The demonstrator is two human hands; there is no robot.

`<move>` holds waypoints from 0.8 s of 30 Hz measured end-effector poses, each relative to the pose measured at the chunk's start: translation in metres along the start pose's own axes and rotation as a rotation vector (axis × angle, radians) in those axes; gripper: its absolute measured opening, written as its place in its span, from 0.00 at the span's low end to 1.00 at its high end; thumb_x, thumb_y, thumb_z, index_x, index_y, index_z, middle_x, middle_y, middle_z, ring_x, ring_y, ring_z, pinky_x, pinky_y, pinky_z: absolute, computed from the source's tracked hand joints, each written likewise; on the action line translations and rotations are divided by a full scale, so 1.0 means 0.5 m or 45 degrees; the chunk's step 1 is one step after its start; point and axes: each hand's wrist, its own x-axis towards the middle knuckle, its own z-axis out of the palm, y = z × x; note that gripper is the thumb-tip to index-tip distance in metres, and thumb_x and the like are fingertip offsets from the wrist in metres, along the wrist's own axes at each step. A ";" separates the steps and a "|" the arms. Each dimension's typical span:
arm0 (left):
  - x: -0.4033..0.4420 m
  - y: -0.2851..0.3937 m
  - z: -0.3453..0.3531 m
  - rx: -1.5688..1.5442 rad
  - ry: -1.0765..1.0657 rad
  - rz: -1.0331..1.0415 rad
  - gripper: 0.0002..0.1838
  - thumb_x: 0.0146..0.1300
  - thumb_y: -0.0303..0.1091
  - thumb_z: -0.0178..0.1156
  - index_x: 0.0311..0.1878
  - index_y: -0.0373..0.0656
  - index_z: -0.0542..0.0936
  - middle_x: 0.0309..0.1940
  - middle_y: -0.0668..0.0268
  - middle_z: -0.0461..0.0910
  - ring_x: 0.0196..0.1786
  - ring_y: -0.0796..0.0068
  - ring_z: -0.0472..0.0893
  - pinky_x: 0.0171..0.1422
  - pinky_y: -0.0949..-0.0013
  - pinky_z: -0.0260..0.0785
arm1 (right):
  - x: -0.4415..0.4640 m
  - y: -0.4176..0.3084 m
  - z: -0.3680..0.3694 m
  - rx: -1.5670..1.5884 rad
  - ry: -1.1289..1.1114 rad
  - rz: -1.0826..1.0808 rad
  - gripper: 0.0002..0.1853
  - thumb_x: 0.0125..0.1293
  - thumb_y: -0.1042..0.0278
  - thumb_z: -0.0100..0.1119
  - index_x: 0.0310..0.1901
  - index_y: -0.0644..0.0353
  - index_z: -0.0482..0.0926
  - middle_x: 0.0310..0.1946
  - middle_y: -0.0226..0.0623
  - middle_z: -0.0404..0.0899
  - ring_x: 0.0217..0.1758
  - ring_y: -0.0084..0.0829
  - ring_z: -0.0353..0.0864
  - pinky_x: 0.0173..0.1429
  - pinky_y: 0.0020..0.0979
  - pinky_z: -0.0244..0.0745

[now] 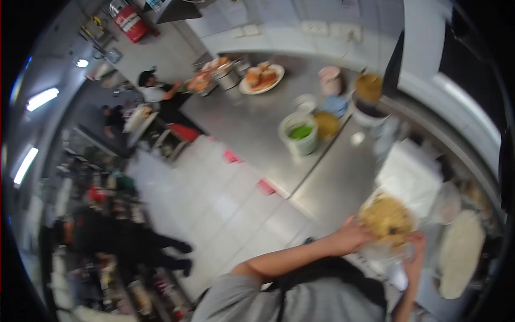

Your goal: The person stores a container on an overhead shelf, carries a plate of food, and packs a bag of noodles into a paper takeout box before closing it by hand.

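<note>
A takeaway box with a white lid (410, 174) standing open holds yellowish food (387, 217) with a dark bit on it. My left hand (351, 236) grips the near left edge of the box, fingers bent against it. On the near right edge, my right hand (416, 247) has its fingers closed round the rim. Clear plastic or film shows between the two hands, blurred. To the right lies a long pale oval item (461, 255).
Steel counter (241, 118) holds a tub of green food (301, 134), a yellow container (326, 126), a pink container (331, 80), a pot (369, 110) and a plate of food (262, 79). Co-workers (155, 91) (123, 236) stand to the left beyond the tiled floor.
</note>
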 end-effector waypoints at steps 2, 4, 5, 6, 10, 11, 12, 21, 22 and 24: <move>-0.012 0.029 -0.041 -0.132 0.055 -0.100 0.02 0.56 0.32 0.62 0.32 0.49 0.78 0.33 0.70 0.75 0.47 0.69 0.73 0.60 0.52 0.50 | 0.015 -0.015 -0.003 0.146 -0.029 0.055 0.13 0.48 0.69 0.66 0.27 0.61 0.70 0.44 0.40 0.68 0.51 0.38 0.67 0.58 0.34 0.61; -0.046 0.021 -0.046 -0.162 0.171 -0.214 0.04 0.54 0.33 0.63 0.31 0.49 0.78 0.34 0.69 0.74 0.47 0.69 0.73 0.60 0.53 0.50 | 0.027 -0.043 0.011 0.342 -0.045 0.128 0.13 0.48 0.71 0.65 0.23 0.62 0.67 0.40 0.40 0.70 0.46 0.36 0.69 0.52 0.33 0.63; -0.042 0.026 -0.033 -0.206 0.283 -0.224 0.04 0.54 0.33 0.64 0.30 0.49 0.77 0.34 0.69 0.74 0.46 0.69 0.73 0.60 0.54 0.51 | 0.031 -0.063 0.002 0.360 -0.044 0.100 0.13 0.48 0.72 0.65 0.23 0.62 0.67 0.38 0.40 0.70 0.43 0.36 0.69 0.50 0.32 0.64; -0.049 0.024 -0.023 -0.154 0.324 -0.265 0.06 0.52 0.32 0.66 0.30 0.49 0.77 0.36 0.70 0.74 0.47 0.69 0.73 0.61 0.54 0.50 | 0.040 -0.078 -0.019 0.362 -0.045 0.063 0.14 0.48 0.72 0.65 0.22 0.63 0.66 0.37 0.40 0.71 0.41 0.36 0.69 0.48 0.32 0.65; -0.059 0.024 -0.047 -0.328 0.356 -0.208 0.08 0.47 0.23 0.67 0.27 0.45 0.76 0.48 0.64 0.75 0.56 0.63 0.72 0.63 0.57 0.58 | 0.047 -0.093 -0.034 0.532 -0.142 -0.011 0.12 0.52 0.75 0.65 0.20 0.63 0.68 0.31 0.39 0.78 0.37 0.33 0.77 0.40 0.32 0.70; -0.047 0.030 -0.039 -0.468 0.315 -0.203 0.09 0.46 0.21 0.66 0.27 0.44 0.76 0.52 0.60 0.75 0.59 0.59 0.71 0.63 0.58 0.61 | 0.030 -0.088 -0.050 0.629 -0.202 0.053 0.12 0.53 0.76 0.64 0.20 0.62 0.69 0.30 0.39 0.79 0.36 0.32 0.79 0.39 0.31 0.70; -0.032 0.043 -0.020 -0.559 0.244 -0.186 0.09 0.45 0.20 0.66 0.26 0.42 0.75 0.55 0.57 0.73 0.62 0.57 0.70 0.63 0.59 0.63 | 0.000 -0.084 -0.071 0.680 -0.229 0.139 0.12 0.55 0.76 0.63 0.20 0.62 0.69 0.29 0.38 0.80 0.34 0.31 0.79 0.38 0.30 0.71; 0.046 0.099 0.014 -0.491 -0.288 -0.109 0.10 0.46 0.22 0.66 0.26 0.44 0.73 0.38 0.68 0.77 0.53 0.65 0.77 0.68 0.58 0.57 | -0.041 -0.099 -0.018 1.148 -0.542 0.222 0.15 0.66 0.72 0.55 0.21 0.63 0.70 0.19 0.33 0.78 0.24 0.23 0.81 0.29 0.23 0.73; 0.048 0.101 0.011 -0.579 -0.274 -0.103 0.10 0.46 0.20 0.66 0.25 0.43 0.74 0.35 0.68 0.77 0.48 0.66 0.77 0.60 0.61 0.63 | -0.050 -0.097 -0.026 1.102 -0.521 0.238 0.15 0.66 0.72 0.55 0.21 0.63 0.70 0.19 0.33 0.77 0.24 0.24 0.81 0.29 0.23 0.73; 0.032 0.081 -0.022 -0.632 -0.172 -0.158 0.09 0.46 0.19 0.66 0.25 0.41 0.74 0.32 0.67 0.76 0.41 0.68 0.77 0.48 0.66 0.69 | -0.044 -0.089 -0.027 1.041 -0.510 0.216 0.15 0.67 0.72 0.54 0.21 0.62 0.69 0.18 0.32 0.76 0.24 0.24 0.81 0.29 0.23 0.73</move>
